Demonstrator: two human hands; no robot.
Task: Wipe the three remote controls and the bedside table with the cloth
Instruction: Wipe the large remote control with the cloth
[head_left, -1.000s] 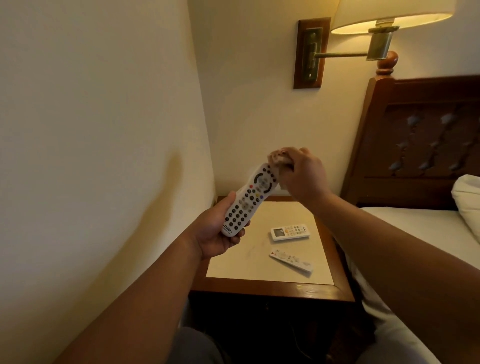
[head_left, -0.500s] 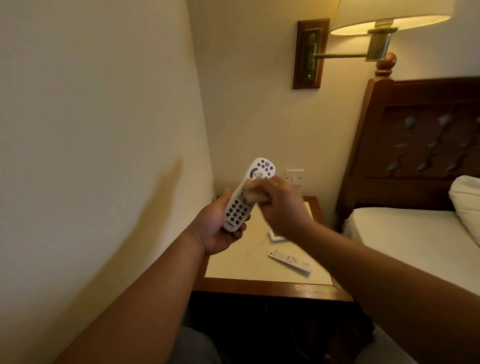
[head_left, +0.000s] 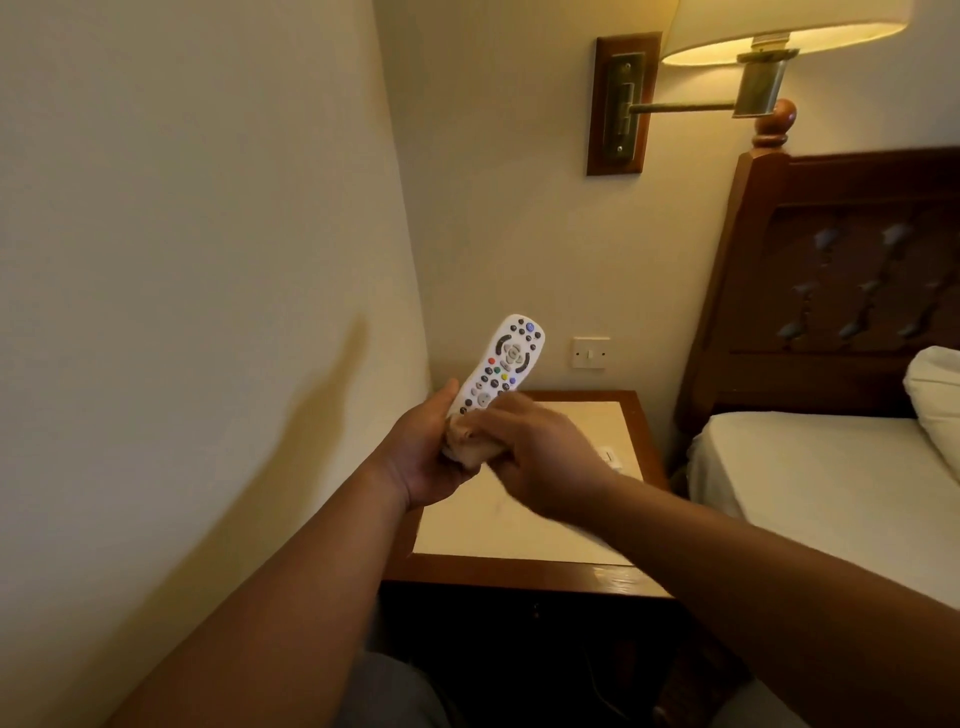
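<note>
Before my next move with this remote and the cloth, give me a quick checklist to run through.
1. Left hand grips the white remote at its lower end: ok.
2. Cloth is held by the right hand against the remote's lower buttons: ok.
3. Upper buttons wiped: cannot tell.
4. Back of the remote wiped: cannot tell, it faces away.
5. Bare spot on the bedside table to set it down: ok.
6. Other remotes in sight: only a corner of a second remote shows past the right hand; the third cannot tell.
</note>
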